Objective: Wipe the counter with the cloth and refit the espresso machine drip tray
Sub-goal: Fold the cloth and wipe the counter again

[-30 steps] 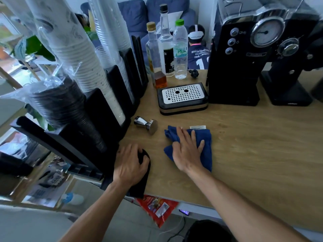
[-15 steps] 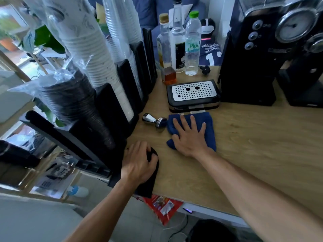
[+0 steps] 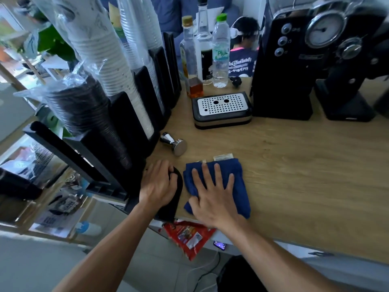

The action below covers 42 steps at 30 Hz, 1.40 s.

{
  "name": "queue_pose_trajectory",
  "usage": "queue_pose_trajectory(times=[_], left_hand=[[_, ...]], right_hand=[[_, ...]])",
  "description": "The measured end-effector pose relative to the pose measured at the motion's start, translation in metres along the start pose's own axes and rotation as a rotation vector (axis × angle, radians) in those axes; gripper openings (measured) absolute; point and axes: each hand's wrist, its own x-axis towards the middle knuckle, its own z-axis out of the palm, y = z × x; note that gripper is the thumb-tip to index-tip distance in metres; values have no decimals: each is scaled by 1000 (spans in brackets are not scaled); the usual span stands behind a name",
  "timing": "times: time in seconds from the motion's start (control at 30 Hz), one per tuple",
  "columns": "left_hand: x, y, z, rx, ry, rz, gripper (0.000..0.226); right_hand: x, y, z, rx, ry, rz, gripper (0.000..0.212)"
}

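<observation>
A folded blue cloth point(image 3: 240, 182) lies on the wooden counter point(image 3: 305, 169) near its front edge. My right hand point(image 3: 212, 194) presses flat on the cloth with fingers spread. My left hand point(image 3: 157, 184) grips the rounded black end piece point(image 3: 176, 199) of the cup rack at the counter's left corner. The drip tray point(image 3: 223, 111), black with a perforated silver grate, sits on the counter to the left of the black espresso machine point(image 3: 294, 66), outside it.
A steel tamper point(image 3: 175, 144) lies on its side between the tray and my left hand. A small paper packet point(image 3: 223, 157) pokes out behind the cloth. Three bottles point(image 3: 205, 51) stand behind the tray. A black rack of stacked cups point(image 3: 109, 81) lines the left edge. A grinder point(image 3: 347, 81) stands right of the machine.
My right hand has pulled the cloth back from just in front of the drip tray toward the counter's front edge. My left hand has stayed on the black end piece.
</observation>
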Motion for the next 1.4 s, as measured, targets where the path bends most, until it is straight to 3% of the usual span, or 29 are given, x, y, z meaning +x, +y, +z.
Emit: queue_pose_trajectory(times=[0.33,0.5,0.67,0.9,1.4], left_hand=[[1,0,-1,-34,-18,-11,8],[2,-2,0,-40,-20,9,10],[2,0,-1,-28,-19,-12,10],[2,1,-1,2,-31,-47,5],[1,6,-8,14,-51,-59,7]], right_hand=[[-17,-33,7,123,21,140,79],[-21,-15,-4,214,-41,47,68],[-24,4,-1,52,87,-84,63],[-21,-2,8,5,186,-97,68],[-42,38,3,-63,123,-10,71]])
